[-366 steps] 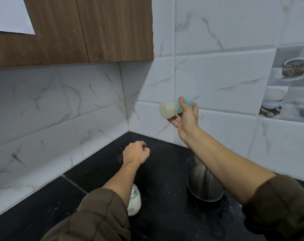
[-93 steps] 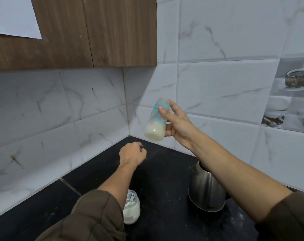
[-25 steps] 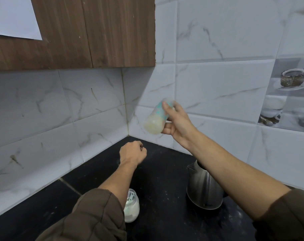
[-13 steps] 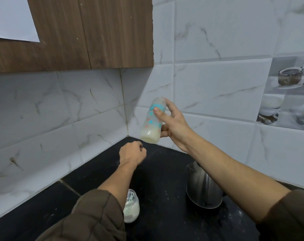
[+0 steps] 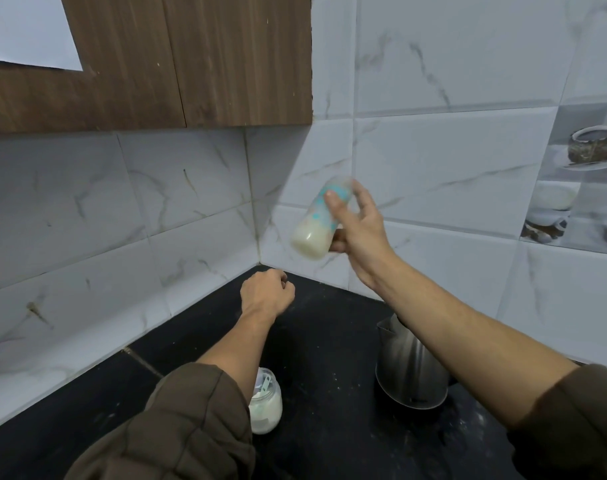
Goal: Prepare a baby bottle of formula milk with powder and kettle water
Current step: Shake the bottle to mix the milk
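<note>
My right hand (image 5: 359,230) holds the baby bottle (image 5: 314,230) up in the air in front of the wall corner. The bottle is tilted, motion-blurred, with turquoise print and creamy milk at its lower end. Its top is hidden behind my fingers. My left hand (image 5: 265,297) is a closed fist with nothing visible in it, hovering low over the black counter (image 5: 330,341) below the bottle. A glass jar of white formula powder (image 5: 265,408) with a scoop inside stands partly behind my left sleeve. The steel kettle (image 5: 409,372) stands under my right forearm.
White marble tiles cover both walls that meet in the corner. A brown wooden cabinet (image 5: 191,60) hangs above on the left. White powder specks dust the counter around the kettle.
The bottle keeps swinging in my right hand: it has tilted and dropped slightly compared with half a second ago. My left fist, the jar and the kettle have stayed in place.
</note>
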`<state>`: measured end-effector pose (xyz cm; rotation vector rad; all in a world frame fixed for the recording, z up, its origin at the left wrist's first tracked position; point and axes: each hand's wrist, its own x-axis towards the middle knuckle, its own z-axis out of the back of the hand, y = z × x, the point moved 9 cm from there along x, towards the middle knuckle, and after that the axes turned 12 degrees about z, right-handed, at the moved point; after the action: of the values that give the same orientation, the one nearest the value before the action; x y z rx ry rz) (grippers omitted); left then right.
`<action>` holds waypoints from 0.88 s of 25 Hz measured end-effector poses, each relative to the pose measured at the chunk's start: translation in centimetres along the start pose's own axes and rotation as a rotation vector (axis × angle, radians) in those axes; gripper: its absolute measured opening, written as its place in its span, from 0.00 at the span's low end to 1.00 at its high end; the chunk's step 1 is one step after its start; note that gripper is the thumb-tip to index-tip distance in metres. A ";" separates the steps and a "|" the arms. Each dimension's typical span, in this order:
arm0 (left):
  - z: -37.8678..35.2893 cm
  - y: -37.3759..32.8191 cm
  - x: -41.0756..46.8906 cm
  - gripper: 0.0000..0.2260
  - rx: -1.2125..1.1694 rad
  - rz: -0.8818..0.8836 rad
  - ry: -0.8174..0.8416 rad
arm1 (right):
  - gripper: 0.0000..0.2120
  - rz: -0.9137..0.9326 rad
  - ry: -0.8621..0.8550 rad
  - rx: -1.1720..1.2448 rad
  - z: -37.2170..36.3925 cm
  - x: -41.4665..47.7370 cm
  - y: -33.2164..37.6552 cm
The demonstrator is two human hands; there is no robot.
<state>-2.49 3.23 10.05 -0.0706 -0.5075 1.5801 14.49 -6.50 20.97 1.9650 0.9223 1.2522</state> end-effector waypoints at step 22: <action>-1.1 -1.6 0.4 0.14 -0.039 -0.016 0.010 | 0.34 -0.059 -0.238 0.138 2.2 1.8 -0.4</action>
<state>-0.68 3.93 9.76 -0.1036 -0.5300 1.5533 17.02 -5.16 20.75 2.1228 0.9587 0.9181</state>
